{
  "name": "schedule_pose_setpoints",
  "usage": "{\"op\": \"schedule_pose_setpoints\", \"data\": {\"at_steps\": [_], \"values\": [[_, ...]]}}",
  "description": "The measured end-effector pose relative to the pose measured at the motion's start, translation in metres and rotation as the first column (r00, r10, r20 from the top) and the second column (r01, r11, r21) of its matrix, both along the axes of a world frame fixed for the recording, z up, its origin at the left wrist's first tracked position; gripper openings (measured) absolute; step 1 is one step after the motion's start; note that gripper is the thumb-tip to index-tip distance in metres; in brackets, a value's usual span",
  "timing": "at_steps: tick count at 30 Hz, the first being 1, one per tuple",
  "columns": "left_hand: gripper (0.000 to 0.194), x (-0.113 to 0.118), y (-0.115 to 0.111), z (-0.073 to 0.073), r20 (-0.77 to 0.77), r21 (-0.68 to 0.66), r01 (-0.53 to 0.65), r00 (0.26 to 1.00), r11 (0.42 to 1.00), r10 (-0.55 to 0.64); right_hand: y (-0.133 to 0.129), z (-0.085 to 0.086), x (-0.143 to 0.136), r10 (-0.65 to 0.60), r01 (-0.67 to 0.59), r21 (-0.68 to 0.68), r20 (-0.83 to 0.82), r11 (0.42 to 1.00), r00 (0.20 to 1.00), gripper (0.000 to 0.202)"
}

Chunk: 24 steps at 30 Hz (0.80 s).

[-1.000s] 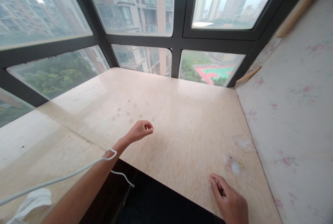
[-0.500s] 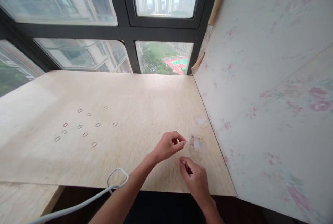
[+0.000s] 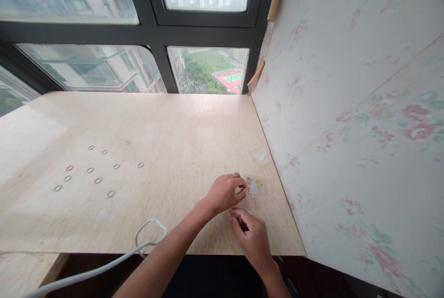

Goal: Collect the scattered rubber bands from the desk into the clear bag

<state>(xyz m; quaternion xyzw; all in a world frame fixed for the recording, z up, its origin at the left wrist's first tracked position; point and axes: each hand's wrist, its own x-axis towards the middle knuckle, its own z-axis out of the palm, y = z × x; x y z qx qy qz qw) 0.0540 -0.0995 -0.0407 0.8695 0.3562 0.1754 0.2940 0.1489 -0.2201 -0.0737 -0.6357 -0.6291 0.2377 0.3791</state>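
Note:
My left hand (image 3: pixel 227 192), with a ring on one finger, has its thumb and forefinger pinched at the left edge of a small clear plastic box (image 3: pixel 260 191). In that box lie a yellow ring-shaped band (image 3: pixel 259 182), a few reddish bands and a white label. Whatever the left fingertips hold is too small to make out. Nearer the counter's front edge, my right hand (image 3: pixel 254 234) is closed in a pinch, just below the left wrist and apart from the box. Any object in its fingertips cannot be made out.
Several thin rings, one of them a red ring (image 3: pixel 70 168), lie scattered on the left of the pale counter (image 3: pixel 180 131). A clear lid-like piece (image 3: pixel 260 156) lies by the papered wall (image 3: pixel 329 104). A white cable (image 3: pixel 104 268) loops over the front edge beside my left forearm.
The view has swung slightly right, so the counter's things appear farther left. My left fingertips have come up to the box's edge from just beside it. My right hand keeps its pinch.

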Motion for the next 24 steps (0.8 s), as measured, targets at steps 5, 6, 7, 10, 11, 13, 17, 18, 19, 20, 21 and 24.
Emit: {"op": "schedule_pose_setpoints", "data": {"at_steps": [5, 6, 7, 10, 11, 13, 17, 18, 19, 20, 21, 24], "values": [[0.013, -0.003, 0.001, 0.004, 0.014, -0.017, -0.026, 1.000, 1.000, 0.026, 0.000, -0.003, 0.000, 0.001, 0.000, 0.021, -0.030, 1.000, 1.000, 0.023], [0.013, -0.003, 0.001, 0.005, 0.007, -0.009, -0.021, 1.000, 1.000, 0.022, 0.000, -0.003, 0.000, -0.003, 0.004, 0.021, -0.031, 1.000, 1.000, 0.023], [0.014, -0.002, 0.002, 0.006, -0.007, 0.002, -0.010, 1.000, 1.000, 0.010, 0.000, -0.003, 0.000, -0.009, 0.009, 0.021, -0.029, 1.000, 1.000, 0.023], [0.016, 0.003, 0.006, 0.011, -0.109, 0.046, 0.093, 0.990, 0.995, -0.087, 0.001, -0.003, -0.001, -0.023, 0.023, 0.022, -0.016, 0.999, 1.000, 0.023], [0.018, 0.005, 0.008, 0.013, -0.161, 0.060, 0.142, 0.978, 0.988, -0.130, 0.001, -0.003, -0.001, -0.027, 0.027, 0.025, -0.012, 0.999, 1.000, 0.023], [0.020, 0.012, 0.012, 0.017, -0.276, 0.079, 0.229, 0.940, 0.970, -0.199, 0.002, -0.002, -0.001, -0.031, 0.031, 0.026, -0.007, 0.999, 0.999, 0.022], [0.019, 0.029, 0.020, 0.026, -0.439, 0.070, 0.307, 0.864, 0.949, -0.248, 0.003, -0.001, -0.001, -0.037, 0.037, 0.012, -0.024, 0.999, 0.999, 0.022], [0.017, 0.033, 0.022, 0.028, -0.463, 0.061, 0.316, 0.850, 0.947, -0.253, 0.003, 0.000, -0.001, -0.038, 0.038, 0.008, -0.034, 0.999, 0.999, 0.023], [0.017, 0.036, 0.023, 0.029, -0.482, 0.051, 0.323, 0.837, 0.945, -0.260, 0.003, 0.000, -0.002, -0.040, 0.040, 0.004, -0.042, 0.999, 0.998, 0.023], [0.015, 0.039, 0.025, 0.030, -0.497, 0.040, 0.330, 0.825, 0.943, -0.268, 0.003, 0.001, -0.002, -0.042, 0.042, 0.001, -0.050, 0.999, 0.998, 0.023], [0.014, 0.042, 0.026, 0.031, -0.510, 0.029, 0.340, 0.814, 0.940, -0.278, 0.003, 0.001, -0.002, -0.044, 0.044, -0.002, -0.056, 0.999, 0.997, 0.023], [0.011, 0.047, 0.028, 0.031, -0.530, 0.018, 0.366, 0.792, 0.930, -0.301, 0.002, 0.001, -0.002, -0.052, 0.052, -0.002, -0.066, 0.999, 0.996, 0.022]]}}
